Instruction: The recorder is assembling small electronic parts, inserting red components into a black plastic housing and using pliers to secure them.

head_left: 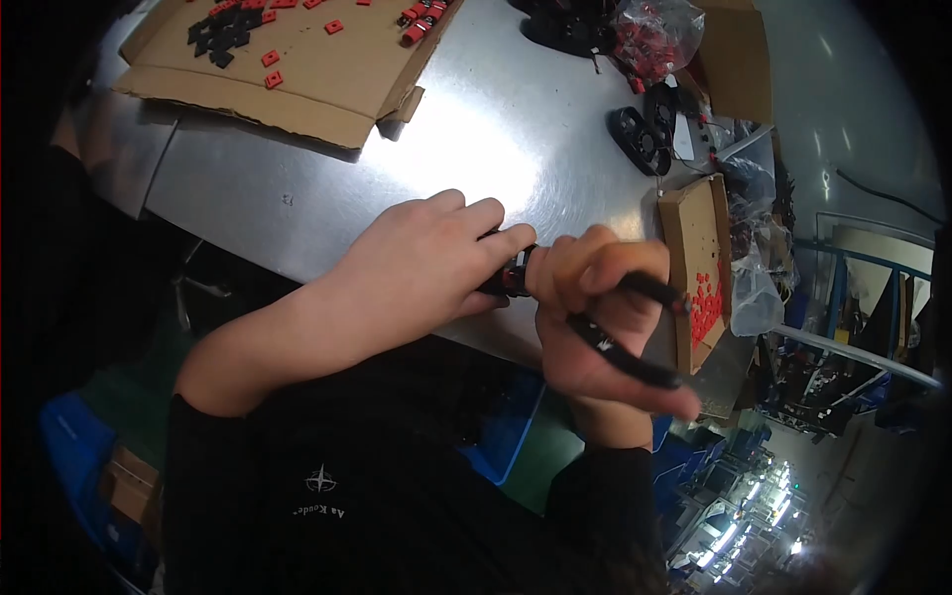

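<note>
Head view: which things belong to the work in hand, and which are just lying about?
In use:
left hand, on a partly hidden dark part
right hand, holding black-handled pliers

Apparently lying about:
large cardboard tray, red pieces, black pieces
clear bag
black oval part
smaller cardboard tray

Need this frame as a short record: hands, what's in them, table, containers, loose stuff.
left hand: closed on a dark item, mostly hidden; can't tell whether it's part of the tool
right hand: around a tool with two black handles, spread apart
surface: metal table
far left: cardboard tray, black pieces and red pieces in it
right: cardboard box, small red pieces in it
far right: clear bag with red contents, black part nearer
</note>
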Available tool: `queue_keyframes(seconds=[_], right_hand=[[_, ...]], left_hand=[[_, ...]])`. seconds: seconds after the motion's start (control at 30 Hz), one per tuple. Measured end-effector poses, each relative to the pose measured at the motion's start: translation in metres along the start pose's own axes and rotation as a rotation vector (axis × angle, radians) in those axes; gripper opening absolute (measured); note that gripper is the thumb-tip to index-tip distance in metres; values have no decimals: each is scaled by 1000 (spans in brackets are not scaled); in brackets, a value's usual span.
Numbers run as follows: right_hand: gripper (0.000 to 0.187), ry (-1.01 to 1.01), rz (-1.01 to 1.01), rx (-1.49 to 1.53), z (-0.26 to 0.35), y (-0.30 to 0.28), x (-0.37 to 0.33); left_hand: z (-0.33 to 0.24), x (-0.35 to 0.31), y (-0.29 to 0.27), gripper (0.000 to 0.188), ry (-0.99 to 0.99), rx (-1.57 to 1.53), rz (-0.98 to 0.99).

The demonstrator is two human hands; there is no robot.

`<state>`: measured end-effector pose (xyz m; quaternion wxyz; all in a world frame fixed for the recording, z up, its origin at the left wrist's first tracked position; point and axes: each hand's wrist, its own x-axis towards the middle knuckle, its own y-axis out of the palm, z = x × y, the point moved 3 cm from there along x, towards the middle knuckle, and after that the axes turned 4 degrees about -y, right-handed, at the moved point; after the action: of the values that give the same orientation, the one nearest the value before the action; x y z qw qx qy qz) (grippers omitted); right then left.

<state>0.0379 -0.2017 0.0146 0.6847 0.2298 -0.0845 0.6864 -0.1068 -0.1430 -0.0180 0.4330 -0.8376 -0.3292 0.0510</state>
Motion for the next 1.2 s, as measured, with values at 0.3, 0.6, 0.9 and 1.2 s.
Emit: queue_keyframes(seconds=[0.3, 0.6, 0.9, 1.2], right_hand=[[113, 25, -77, 100, 11, -22, 3], [56, 556, 217, -66, 14, -62, 5], [27, 569, -476, 181, -11, -54, -32], [46, 555, -105, -20, 17, -38, -47]], left_hand=[[3, 7, 1, 49, 93, -9, -14], [-22, 40, -40, 42, 559, 47, 35], [-29, 30, -25, 88, 197, -7, -322], [-1, 21, 0, 66, -171, -640, -31]])
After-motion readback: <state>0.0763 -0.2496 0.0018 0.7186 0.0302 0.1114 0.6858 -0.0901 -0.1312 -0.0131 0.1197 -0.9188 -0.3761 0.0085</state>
